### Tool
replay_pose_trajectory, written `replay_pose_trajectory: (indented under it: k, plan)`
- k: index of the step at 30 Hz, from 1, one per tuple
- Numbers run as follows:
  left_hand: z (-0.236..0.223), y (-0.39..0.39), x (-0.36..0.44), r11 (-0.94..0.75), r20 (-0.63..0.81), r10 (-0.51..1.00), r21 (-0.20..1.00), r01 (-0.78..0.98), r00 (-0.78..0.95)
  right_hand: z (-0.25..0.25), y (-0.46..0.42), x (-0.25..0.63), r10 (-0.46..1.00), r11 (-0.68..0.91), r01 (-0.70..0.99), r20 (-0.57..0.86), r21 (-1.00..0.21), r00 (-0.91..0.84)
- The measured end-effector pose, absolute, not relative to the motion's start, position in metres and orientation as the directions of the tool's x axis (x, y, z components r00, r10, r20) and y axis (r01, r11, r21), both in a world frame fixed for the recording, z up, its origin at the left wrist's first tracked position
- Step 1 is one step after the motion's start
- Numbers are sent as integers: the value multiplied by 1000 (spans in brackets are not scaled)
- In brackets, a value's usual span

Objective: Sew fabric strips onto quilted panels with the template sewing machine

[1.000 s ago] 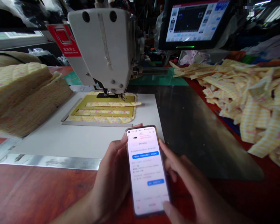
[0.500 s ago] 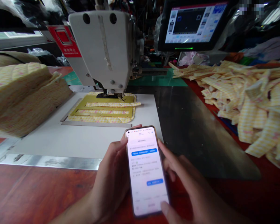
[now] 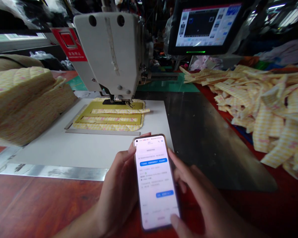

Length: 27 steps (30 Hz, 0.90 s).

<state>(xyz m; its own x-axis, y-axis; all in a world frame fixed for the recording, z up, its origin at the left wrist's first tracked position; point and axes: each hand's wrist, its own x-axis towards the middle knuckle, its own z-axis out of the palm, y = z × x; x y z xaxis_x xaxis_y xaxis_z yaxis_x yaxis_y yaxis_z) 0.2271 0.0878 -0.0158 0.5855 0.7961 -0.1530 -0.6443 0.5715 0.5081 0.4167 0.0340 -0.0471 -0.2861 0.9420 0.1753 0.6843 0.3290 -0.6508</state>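
Observation:
A smartphone in a dark case is held upright, its lit screen showing a chat with blue message bubbles. My left hand wraps around its left side, thumb on the upper left edge. At the right edge, my right hand steadies it with the index finger, and its thumb lies over the lower right of the screen. Beyond the phone, a yellow slotted template rests on a quilted checked fabric piece under the sewing machine head. A fabric strip lies in the upper slot.
A tall stack of quilted pieces stands at left. Loose checked strips are heaped at right beside a dark metal plate. A lit control screen hangs at upper right. A red emergency stop panel is on the machine's left.

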Motion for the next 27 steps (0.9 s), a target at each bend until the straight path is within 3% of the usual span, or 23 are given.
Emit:
replay_pose_trajectory:
  k: [8, 10, 15, 19, 23, 27]
  plan:
    - [-13, 77, 233, 427, -149, 897, 536, -729, 416, -30, 37, 409, 933, 192, 743, -115, -641, -341]
    - [-12, 76, 234, 414, -145, 904, 536, -736, 403, -32, 34, 400, 957, 175, 764, -77, -622, -281]
    - [-12, 71, 231, 385, -99, 909, 569, -727, 404, -40, 26, 371, 975, 199, 790, 195, -580, -103]
    - [-14, 65, 218, 331, -96, 929, 649, -685, 358, -41, 24, 370, 971, 220, 732, 219, -645, -99]
    - [-18, 49, 187, 195, -114, 974, 861, -469, 196, -42, 16, 392, 959, 263, 651, 121, -712, -255]
    - [-18, 29, 162, 34, -33, 995, 999, -9, 95, -37, 11, 413, 884, 331, 627, 0, -705, -467]
